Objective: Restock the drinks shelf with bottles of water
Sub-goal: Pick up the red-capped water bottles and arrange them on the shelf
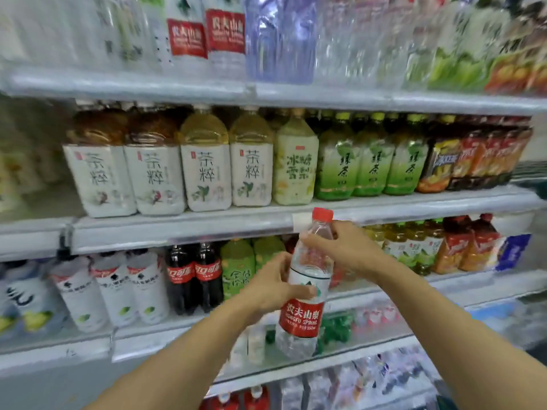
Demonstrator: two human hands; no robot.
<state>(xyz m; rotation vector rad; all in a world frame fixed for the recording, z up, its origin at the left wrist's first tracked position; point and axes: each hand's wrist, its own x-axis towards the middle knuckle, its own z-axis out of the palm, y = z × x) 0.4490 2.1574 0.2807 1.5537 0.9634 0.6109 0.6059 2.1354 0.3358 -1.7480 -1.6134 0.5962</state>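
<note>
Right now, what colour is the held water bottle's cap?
Red, on the water bottle's cap, clearest in the head view.

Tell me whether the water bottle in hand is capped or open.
Capped: the red cap sits on the water bottle, held by left hand and right hand.

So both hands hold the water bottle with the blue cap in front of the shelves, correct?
Not quite: the head view shows the water bottle has a red cap, not blue. The left hand and right hand do both hold it in front of the shelves.
</note>
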